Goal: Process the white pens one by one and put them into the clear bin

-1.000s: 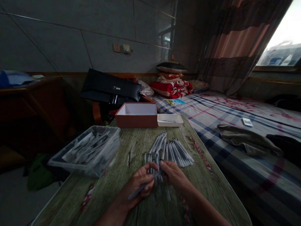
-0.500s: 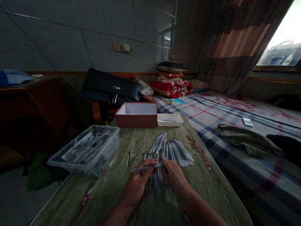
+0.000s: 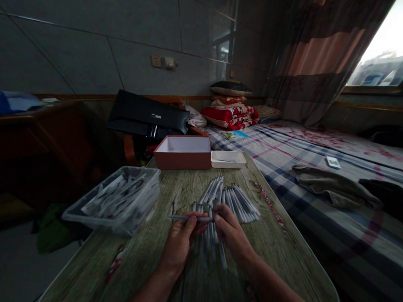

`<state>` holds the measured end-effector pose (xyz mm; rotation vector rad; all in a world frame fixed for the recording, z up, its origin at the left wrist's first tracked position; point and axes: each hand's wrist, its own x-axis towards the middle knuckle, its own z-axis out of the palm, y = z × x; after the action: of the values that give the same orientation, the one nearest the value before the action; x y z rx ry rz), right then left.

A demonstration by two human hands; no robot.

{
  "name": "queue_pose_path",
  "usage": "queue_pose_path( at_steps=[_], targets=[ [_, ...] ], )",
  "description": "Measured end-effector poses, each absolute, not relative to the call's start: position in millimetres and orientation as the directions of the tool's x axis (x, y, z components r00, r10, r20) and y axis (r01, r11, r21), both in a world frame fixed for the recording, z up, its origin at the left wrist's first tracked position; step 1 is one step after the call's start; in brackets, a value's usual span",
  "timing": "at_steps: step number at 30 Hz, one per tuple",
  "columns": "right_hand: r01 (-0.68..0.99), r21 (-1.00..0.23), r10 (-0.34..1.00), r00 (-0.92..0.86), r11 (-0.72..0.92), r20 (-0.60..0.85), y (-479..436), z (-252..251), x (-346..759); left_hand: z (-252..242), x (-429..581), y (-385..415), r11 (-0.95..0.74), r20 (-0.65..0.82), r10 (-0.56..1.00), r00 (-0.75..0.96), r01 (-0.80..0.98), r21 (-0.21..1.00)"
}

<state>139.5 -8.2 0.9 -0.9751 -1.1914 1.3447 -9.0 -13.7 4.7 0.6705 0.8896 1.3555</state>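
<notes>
Held pen [image 3: 179,217]: slim, greyish, approx. horiz. — L end free, mid part pinched in L hand [image 3: 178,242], R end at the fingers of R hand [image 3: 230,233]. Other pens, similar w/ dark far ends, lie on bench [image 3: 144,263]: bunch [image 3: 211,191] beyond hands, fan [image 3: 244,206] just R of it, near group [image 3: 223,256] below hands — partly hidden, blurred.

1. Tiled wall [image 3: 76,49] beyond the grip.
2. Bright window [image 3: 384,65] and curtain [image 3: 317,62], far right of the grip.
3. Plaid bed [image 3: 274,158] right of the grip.
4. Dim desk [image 3: 53,132] and floor [image 3: 12,254] left of the grip.
</notes>
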Motion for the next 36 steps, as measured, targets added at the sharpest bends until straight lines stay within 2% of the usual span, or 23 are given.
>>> queue_pose_path(
  at_steps=[5,9,12,16,18,21,23,26,29,34,36],
  targets=[
    [-0.002,-1.000,0.988,-0.154,-0.006,-0.005,-4.3,-3.8,140.0,7.0,-8.9,-13.6,0.112,-0.143,0.989,-0.023,-0.510,0.853],
    [-0.123,-0.992,0.980,-0.190,0.038,0.061,-5.0,-6.3,138.9,4.6,-10.5,-11.4,0.114,-0.154,0.987,-0.037,-0.513,0.851],
    [-0.234,-0.972,0.976,-0.213,-0.001,0.050,-7.3,-4.1,138.3,1.3,-11.1,-10.3,0.106,-0.144,0.989,-0.032,-0.528,0.843],
    [-0.129,-0.989,0.974,-0.220,-0.078,-0.048,-7.1,-2.6,137.8,-0.4,-10.9,-11.7,0.110,-0.131,0.991,-0.005,-0.509,0.854],
    [-0.095,-0.994,0.975,-0.219,-0.062,-0.040,-6.9,-1.7,138.1,-0.3,-11.1,-12.1,0.115,-0.134,0.991,-0.002,-0.501,0.858],
    [-0.202,-0.979,0.972,-0.234,-0.022,0.027,-9.0,2.1,138.5,0.3,-11.5,-11.3,0.109,-0.134,0.991,-0.011,-0.515,0.850],
    [-0.255,-0.966,0.968,-0.249,-0.046,0.020,-10.3,4.3,138.1,0.9,-11.5,-11.0,0.109,-0.134,0.991,-0.011,-0.521,0.847],
    [-0.186,-0.977,0.970,-0.237,-0.101,-0.055,-8.6,1.9,136.7,2.0,-10.7,-11.7,0.124,-0.145,0.989,-0.002,-0.512,0.850],
    [-0.123,-0.988,0.972,-0.225,-0.093,-0.063,-5.5,-3.8,136.5,2.8,-9.8,-12.2,0.124,-0.147,0.989,-0.003,-0.512,0.850],
    [-0.281,-0.955,0.970,-0.240,-0.098,-0.028,-8.9,-0.9,137.0,3.1,-10.3,-9.8,0.110,-0.140,0.990,-0.019,-0.522,0.846],
    [-0.257,-0.959,0.974,-0.216,-0.121,-0.065,-10.0,1.6,135.9,2.6,-10.8,-9.6,0.107,-0.132,0.991,-0.012,-0.512,0.852]
  ],
)
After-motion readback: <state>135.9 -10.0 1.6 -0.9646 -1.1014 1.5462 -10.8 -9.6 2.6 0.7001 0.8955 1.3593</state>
